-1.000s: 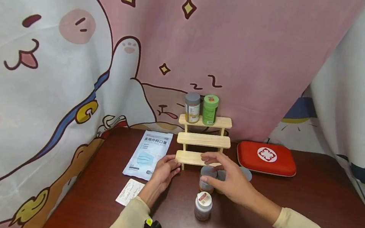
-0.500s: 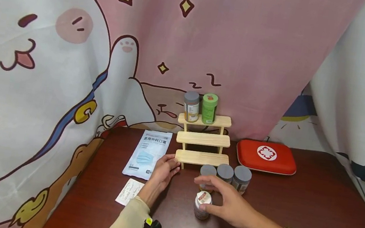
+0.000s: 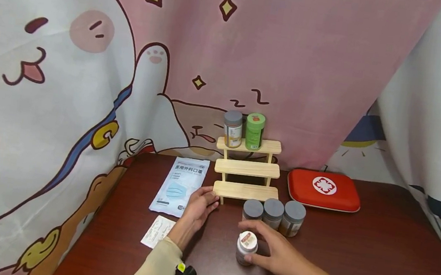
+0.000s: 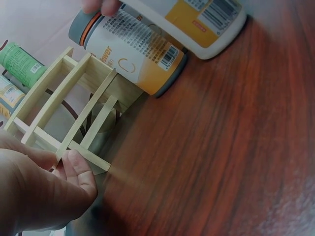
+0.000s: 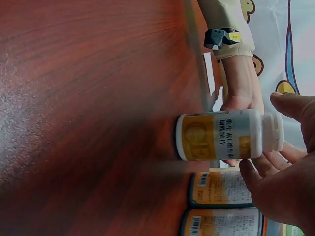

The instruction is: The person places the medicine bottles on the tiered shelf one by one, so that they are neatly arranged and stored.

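Note:
My left hand pinches the lower left end of the three-tier wooden stand; in the left wrist view, thumb and fingers close on the pale wood. Beside the white bottle, my right hand has its thumb and fingers spread around the upper part. In the right wrist view the bottle stands on the table between the parted thumb and fingers, without a closed grip. Three grey-lidded jars stand in a row behind that hand, the left one partly hidden.
On the stand's top tier are a grey-lidded jar and a green jar. A red case lies to the right. Left of the stand lie a mask packet and a small white packet. A patterned curtain hangs behind.
My right hand has moved from over the grey-lidded jars down to the white bottle, uncovering most of the jars. The left hand keeps its hold on the stand.

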`<action>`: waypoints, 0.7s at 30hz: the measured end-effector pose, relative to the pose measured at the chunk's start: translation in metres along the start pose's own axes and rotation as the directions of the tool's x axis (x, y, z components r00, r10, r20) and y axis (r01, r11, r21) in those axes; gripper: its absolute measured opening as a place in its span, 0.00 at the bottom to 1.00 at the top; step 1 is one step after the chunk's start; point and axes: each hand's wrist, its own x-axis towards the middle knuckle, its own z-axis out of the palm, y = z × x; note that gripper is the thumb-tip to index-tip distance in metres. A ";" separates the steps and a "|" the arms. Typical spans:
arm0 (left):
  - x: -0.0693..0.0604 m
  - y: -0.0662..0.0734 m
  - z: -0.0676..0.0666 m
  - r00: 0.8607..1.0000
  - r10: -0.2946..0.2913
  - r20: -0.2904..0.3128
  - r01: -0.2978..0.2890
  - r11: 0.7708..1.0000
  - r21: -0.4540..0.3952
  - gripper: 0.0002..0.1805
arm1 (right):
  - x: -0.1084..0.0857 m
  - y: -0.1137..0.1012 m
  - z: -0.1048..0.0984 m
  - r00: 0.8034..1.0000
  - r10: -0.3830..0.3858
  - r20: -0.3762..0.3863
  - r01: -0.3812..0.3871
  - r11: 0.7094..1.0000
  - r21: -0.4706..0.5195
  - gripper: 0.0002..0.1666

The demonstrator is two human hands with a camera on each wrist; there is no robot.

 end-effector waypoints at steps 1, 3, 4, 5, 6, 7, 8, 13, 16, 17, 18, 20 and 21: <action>0.000 0.000 0.000 1.000 0.000 0.000 0.000 1.000 0.000 0.19 | 0.000 0.001 0.000 1.000 0.008 0.004 -0.008 1.000 0.024 0.36; -0.001 0.000 0.000 1.000 0.000 0.002 0.000 1.000 -0.001 0.18 | -0.002 0.004 0.001 1.000 0.019 0.011 -0.020 0.998 0.064 0.34; -0.001 0.000 0.000 1.000 0.000 0.002 0.000 1.000 -0.003 0.18 | -0.002 0.005 0.001 1.000 0.021 0.014 -0.022 0.996 0.082 0.33; -0.001 0.000 0.000 1.000 0.000 0.002 0.000 1.000 -0.006 0.18 | -0.003 0.007 0.001 1.000 0.021 0.015 -0.022 0.995 0.099 0.32; -0.001 0.000 0.000 1.000 0.000 0.001 0.000 1.000 -0.009 0.17 | -0.003 0.008 0.002 1.000 0.020 0.017 -0.021 0.993 0.114 0.30; -0.001 0.000 -0.001 1.000 0.005 0.000 -0.005 1.000 -0.011 0.17 | -0.003 0.009 0.002 1.000 0.016 0.018 -0.019 0.992 0.129 0.29; -0.002 0.000 -0.001 1.000 0.006 -0.004 -0.006 1.000 -0.016 0.17 | -0.003 0.010 0.002 1.000 0.013 0.018 -0.016 0.990 0.139 0.27; -0.002 0.000 -0.002 1.000 0.015 -0.015 -0.015 1.000 -0.019 0.16 | -0.002 0.014 0.004 1.000 0.005 0.003 -0.006 0.988 0.154 0.24; -0.003 0.000 -0.002 1.000 0.012 -0.011 -0.012 1.000 -0.014 0.17 | -0.002 0.016 0.004 1.000 -0.004 -0.015 0.006 0.991 0.132 0.25; -0.003 0.000 -0.002 1.000 0.012 -0.009 -0.013 1.000 -0.011 0.17 | -0.002 0.017 0.004 1.000 -0.006 -0.020 0.009 0.992 0.125 0.25; -0.003 0.000 -0.001 1.000 0.011 -0.011 -0.012 1.000 -0.011 0.18 | -0.002 0.018 0.004 1.000 -0.008 -0.023 0.011 0.993 0.118 0.25; -0.002 0.000 0.000 1.000 0.009 -0.012 -0.009 1.000 -0.009 0.18 | -0.002 0.019 0.003 1.000 -0.010 -0.027 0.013 0.994 0.109 0.25; -0.001 0.000 0.000 1.000 0.009 -0.011 -0.009 1.000 -0.007 0.18 | -0.002 0.019 0.003 1.000 -0.008 -0.026 0.010 0.994 0.109 0.25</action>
